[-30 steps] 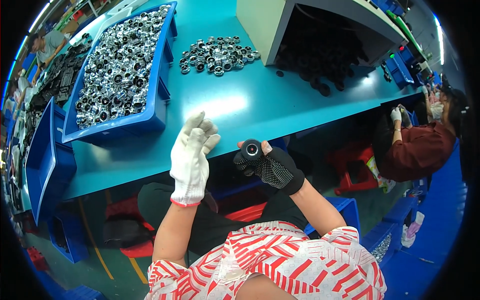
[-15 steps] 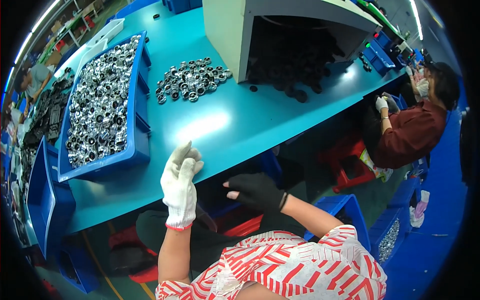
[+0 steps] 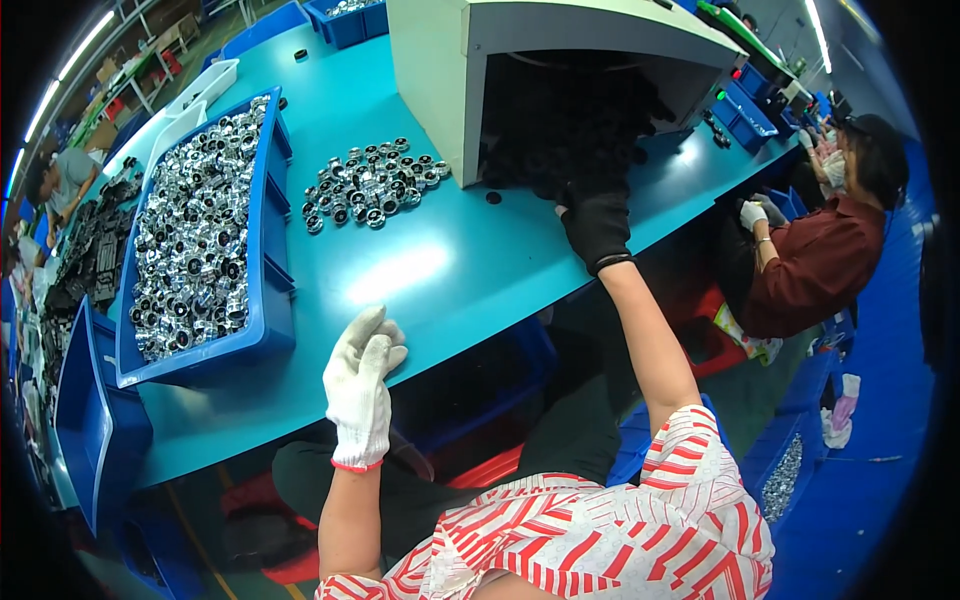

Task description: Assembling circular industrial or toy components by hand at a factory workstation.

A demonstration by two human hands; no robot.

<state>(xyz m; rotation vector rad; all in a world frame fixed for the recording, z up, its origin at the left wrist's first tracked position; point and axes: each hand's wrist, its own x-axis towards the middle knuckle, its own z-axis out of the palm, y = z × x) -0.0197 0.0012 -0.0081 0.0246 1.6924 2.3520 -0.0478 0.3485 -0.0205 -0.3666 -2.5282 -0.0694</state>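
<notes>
My left hand (image 3: 362, 372), in a white knit glove, is raised at the table's near edge. Its fingers curl toward the thumb, and whatever they may hold is hidden. My right hand (image 3: 597, 222), in a black glove with a bare thumb tip, reaches to the opening of a cream box-shaped housing (image 3: 428, 90). Its fingers blend into the pile of small dark round parts (image 3: 560, 150) there, so their grip does not show. Left of the housing, shiny silver-and-black round parts (image 3: 375, 185) lie loose on the teal table (image 3: 470, 300).
A long blue bin (image 3: 268, 330) full of similar silver parts stands at the left. Beside it, an empty blue bin (image 3: 95, 420) sits tilted at the table's edge. A person in a dark red shirt (image 3: 825, 255) sits to the right. A red stool (image 3: 710, 340) stands below.
My right hand has moved from over my lap, forward and right, to the dark parts at the housing's opening. My left hand has stayed nearly in place. The view has shifted slightly.
</notes>
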